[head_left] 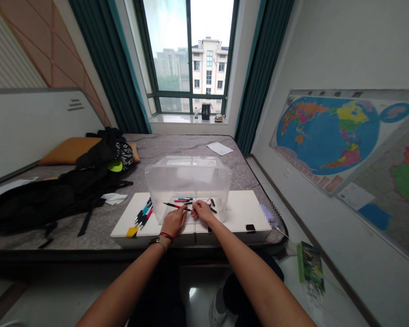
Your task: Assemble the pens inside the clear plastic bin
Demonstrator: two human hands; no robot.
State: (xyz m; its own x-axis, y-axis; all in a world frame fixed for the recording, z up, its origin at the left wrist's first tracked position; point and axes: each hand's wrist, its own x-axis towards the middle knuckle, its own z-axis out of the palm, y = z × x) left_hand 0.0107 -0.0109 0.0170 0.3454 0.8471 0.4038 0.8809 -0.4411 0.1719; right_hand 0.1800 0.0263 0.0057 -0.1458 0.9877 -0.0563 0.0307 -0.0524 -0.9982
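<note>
The left hand [175, 221] pinches a red and black pen [172, 205] that points sideways. Its right end is by the right hand [203, 212]; I can't tell if that one grips.

"What is held in the left hand [176, 221]?"

"A red-and-black pen [172, 205], beside which the right hand [202, 211] is placed; whether anything is gripped there cannot be made out."

"Where are other pens seen?"

"A bunch of pens [146, 213] is laid left of the clear plastic bin [188, 175], on the white boxes [245, 204]. More pens [183, 200] are seen just beyond the hands."

"By what are the boxes supported?"

"By a grey mattress [177, 143], on whose left side a black bag [54, 195] is laid. A world map [327, 131] is hung at right."
</note>
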